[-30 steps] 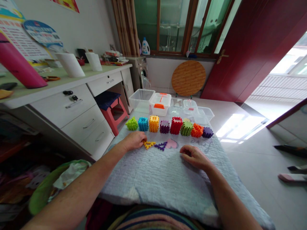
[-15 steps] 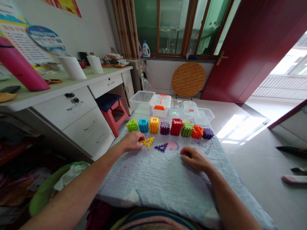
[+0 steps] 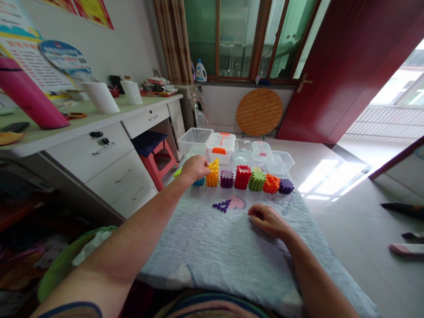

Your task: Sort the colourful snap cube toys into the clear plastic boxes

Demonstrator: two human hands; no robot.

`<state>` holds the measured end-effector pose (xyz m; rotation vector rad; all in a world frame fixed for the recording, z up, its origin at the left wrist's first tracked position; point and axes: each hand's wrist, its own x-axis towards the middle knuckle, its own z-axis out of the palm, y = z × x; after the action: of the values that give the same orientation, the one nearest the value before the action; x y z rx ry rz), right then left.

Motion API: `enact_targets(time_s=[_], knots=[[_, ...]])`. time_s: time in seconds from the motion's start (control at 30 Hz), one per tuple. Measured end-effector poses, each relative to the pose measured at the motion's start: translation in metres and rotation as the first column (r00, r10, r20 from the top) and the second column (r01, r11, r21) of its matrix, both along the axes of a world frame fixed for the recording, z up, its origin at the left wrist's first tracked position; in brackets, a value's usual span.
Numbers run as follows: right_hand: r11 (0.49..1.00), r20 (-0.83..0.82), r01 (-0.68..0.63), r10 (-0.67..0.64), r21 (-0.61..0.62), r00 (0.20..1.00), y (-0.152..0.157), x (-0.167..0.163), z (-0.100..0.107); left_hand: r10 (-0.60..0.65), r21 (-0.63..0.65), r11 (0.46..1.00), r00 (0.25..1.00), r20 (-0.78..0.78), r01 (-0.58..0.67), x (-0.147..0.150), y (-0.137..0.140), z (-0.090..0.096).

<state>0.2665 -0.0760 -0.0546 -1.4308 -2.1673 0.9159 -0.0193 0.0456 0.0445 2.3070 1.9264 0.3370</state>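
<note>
A yellow triangle (image 3: 216,164) is pinched by the left hand's (image 3: 194,168) fingertips at yellow blocks (image 3: 212,179); the right hand (image 3: 267,219) rests half-open, empty. Poster (image 3: 31,62) writing cannot be read.

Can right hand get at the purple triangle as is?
Probably yes: the right hand rests nearby on the cloth, seemingly holding nothing, and no object stands between it and the purple triangle.

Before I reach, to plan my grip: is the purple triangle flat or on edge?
Lying flat: the purple toothed triangle shows its open middle against the quilted cloth, apart from the right hand.
</note>
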Motion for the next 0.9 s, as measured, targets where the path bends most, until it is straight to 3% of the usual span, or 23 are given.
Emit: enact_targets(time_s=[0.67,0.8,0.9], knots=[[1.0,0.009,0.002,-0.002,0.016,1.0,-0.001,0.0,0.001,0.075,-0.032,0.996,0.986,-0.15,-0.081,0.008,0.002,0.004],[1.0,0.006,0.004,-0.004,0.016,1.0,-0.001,0.0,0.001,0.061,0.139,0.989,0.987,-0.151,-0.039,0.006,-0.019,0.006],[1.0,0.005,0.009,-0.009,0.012,1.0,0.0,-0.001,0.001,-0.09,0.244,0.962,0.988,-0.129,0.12,0.007,-0.043,-0.003]])
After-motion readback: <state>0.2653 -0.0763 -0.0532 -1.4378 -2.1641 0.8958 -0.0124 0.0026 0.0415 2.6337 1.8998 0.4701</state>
